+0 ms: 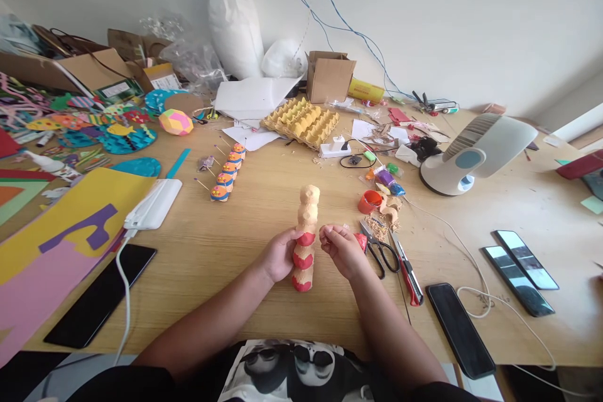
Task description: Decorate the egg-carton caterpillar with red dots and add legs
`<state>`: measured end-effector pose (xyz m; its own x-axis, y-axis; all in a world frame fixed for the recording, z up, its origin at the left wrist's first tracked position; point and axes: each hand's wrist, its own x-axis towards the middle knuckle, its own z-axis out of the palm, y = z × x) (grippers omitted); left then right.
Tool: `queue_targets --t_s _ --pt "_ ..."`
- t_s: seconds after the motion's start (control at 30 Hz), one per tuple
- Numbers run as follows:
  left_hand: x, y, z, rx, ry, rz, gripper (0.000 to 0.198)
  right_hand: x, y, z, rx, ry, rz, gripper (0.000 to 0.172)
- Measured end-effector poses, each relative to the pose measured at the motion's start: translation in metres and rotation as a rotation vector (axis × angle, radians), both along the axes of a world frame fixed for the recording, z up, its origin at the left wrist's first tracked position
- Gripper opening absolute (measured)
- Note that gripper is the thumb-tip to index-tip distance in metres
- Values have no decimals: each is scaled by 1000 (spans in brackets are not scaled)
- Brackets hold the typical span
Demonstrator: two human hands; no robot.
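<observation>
My left hand [284, 255] grips an egg-carton strip [308, 210] by its left side, just above the table. Its far bumps are bare tan, and the nearer ones carry red patches [303, 262]. Just right of the strip, my right hand [342, 250] is closed in a pinch; whatever lies between the fingertips is too small to tell. A red packet [360, 241] lies beside that hand, along with black scissors [379, 250] and a red utility knife [409, 273]. Farther left stands a finished-looking painted carton caterpillar [228, 173] with pins for feelers.
Behind sit a yellow egg tray [301, 122], a cardboard box [331, 77] and a power strip [335, 147]. At right are a white fan [471, 154], a red cup [370, 201] and phones [460, 328]. Coloured paper [101, 213] and a power bank [155, 204] lie left.
</observation>
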<state>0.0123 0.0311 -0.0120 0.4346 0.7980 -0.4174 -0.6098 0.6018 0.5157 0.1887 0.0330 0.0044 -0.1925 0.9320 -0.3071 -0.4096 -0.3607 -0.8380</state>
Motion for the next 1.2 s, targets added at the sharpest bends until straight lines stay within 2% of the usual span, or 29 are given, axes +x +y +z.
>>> queue_targets --t_s 0.1,0.23,0.33,0.47,0.6,0.73,0.87,1.0,1.2 --pt "1 0 1 -13 31 -5 21 -2 -1 -2 30 -107 72 47" --pt "2 0 5 83 76 -17 27 -7 -2 -7 40 -213 122 51" --pt "4 -1 8 148 118 -17 32 -9 -3 -8 38 -198 142 51" --pt "6 -2 9 152 152 34 32 -11 -4 -7 21 -172 151 48" --pt "6 -2 9 182 88 49 32 -13 -6 -8 34 -161 153 45" --pt "5 -2 7 106 22 0 36 -14 -7 -8 22 -158 120 41" --pt "6 -2 4 157 89 59 28 -15 -8 -7 4 -141 105 36" --pt "7 -4 4 234 153 45 28 -16 -9 -5 17 -141 111 33" --pt "7 -6 4 219 151 49 24 -15 -11 -4 -92 -59 98 33"
